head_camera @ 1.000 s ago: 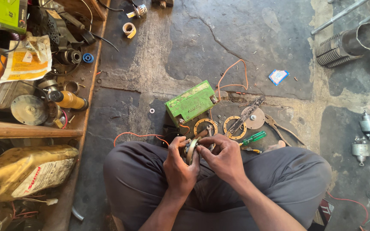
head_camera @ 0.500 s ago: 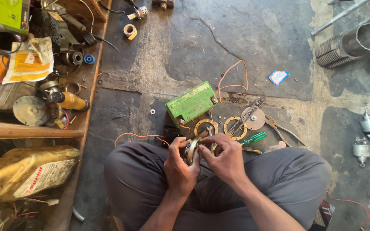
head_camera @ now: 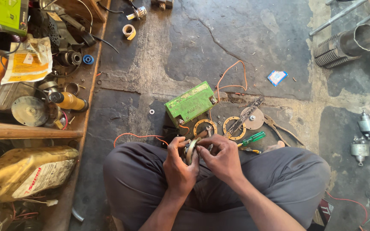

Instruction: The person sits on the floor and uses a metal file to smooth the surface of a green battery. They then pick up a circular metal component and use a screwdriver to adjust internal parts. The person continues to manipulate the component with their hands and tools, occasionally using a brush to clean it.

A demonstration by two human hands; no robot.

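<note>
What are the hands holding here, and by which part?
Both hands, left hand and right hand, grip a small round metal part by its rim, over the lap. What it is exactly cannot be told.

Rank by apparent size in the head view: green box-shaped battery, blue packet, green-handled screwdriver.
1. Green box-shaped battery, clearly largest.
2. Green-handled screwdriver.
3. Blue packet; it looks close to the screwdriver, so this order is unsure.

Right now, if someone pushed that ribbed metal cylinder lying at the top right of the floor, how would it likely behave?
The ribbed metal cylinder lies on its side on the concrete floor, so it would probably roll rather than slide. It looks like thick hollow metal, so likely stiff and fairly heavy. The fins probably give a sure grip.
</note>
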